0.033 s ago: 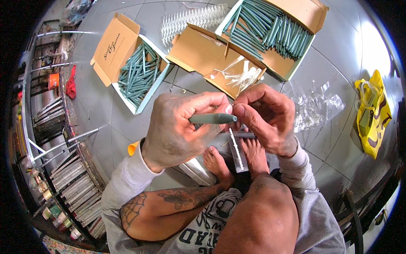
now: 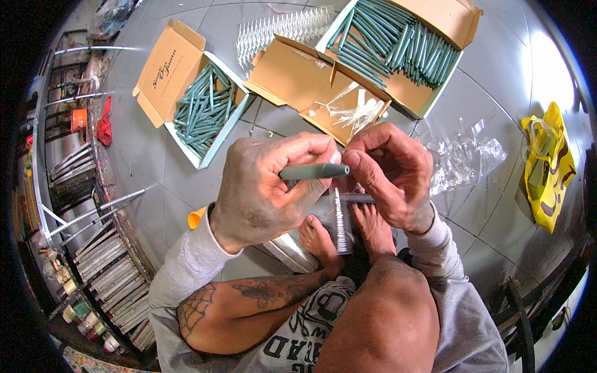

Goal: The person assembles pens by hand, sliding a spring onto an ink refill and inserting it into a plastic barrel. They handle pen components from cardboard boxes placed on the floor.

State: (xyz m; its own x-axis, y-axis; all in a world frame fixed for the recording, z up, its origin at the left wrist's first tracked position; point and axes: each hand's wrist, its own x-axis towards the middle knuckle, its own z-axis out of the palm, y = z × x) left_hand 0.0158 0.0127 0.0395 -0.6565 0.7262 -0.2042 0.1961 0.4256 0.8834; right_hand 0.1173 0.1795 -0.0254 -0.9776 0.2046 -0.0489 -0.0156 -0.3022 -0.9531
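My left hand (image 2: 264, 186) is closed round a dull green pen (image 2: 314, 171) with a tapered tip, which points right toward my other hand. Its thumb and forefinger meet the fingertips of my right hand (image 2: 395, 177), which is closed in a pinch. Below the fingertips hangs a narrow clear plastic sleeve (image 2: 341, 227) with a line of white print, over my bare feet. Its top edge is hidden among the fingers, and the right fingertips appear to grip it.
Beyond my hands, a left box (image 2: 241, 118) and a right box (image 2: 457, 71) hold many green pens. Between them lies an open cardboard box (image 2: 292, 71) with clear strips. Crumpled clear plastic (image 2: 466, 158) and a yellow bag (image 2: 550, 174) lie right; a metal rack (image 2: 46, 186) stands left.
The hanging sleeve has turned and swung slightly left, so its white print faces me more. The pen's tip has shifted slightly right and up. Both hands keep their grip.
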